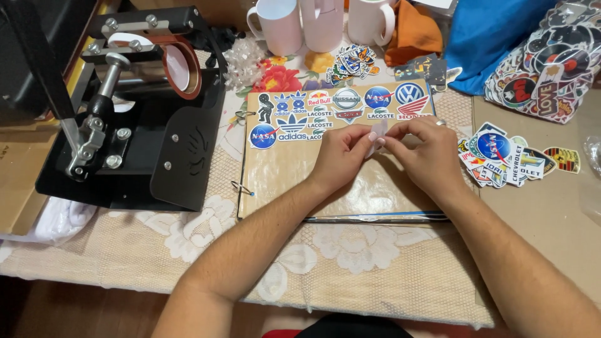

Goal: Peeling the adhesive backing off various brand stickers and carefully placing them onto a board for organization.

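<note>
Pinching one small sticker (377, 134), left hand (340, 156) and right hand (426, 153) (both grips closed) above the binder (282, 169).

Binder cover (294, 181): lower half bare, open to reach. Left of binder a black press machine (144, 125) blocks. Behind binder mugs (278, 25) stand. Right of binder a sticker pile (501, 156), bare table (538, 213) below it.

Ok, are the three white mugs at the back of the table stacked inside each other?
No, the white mugs stand side by side in a row behind the sticker-covered board, each on the table itself.
</note>
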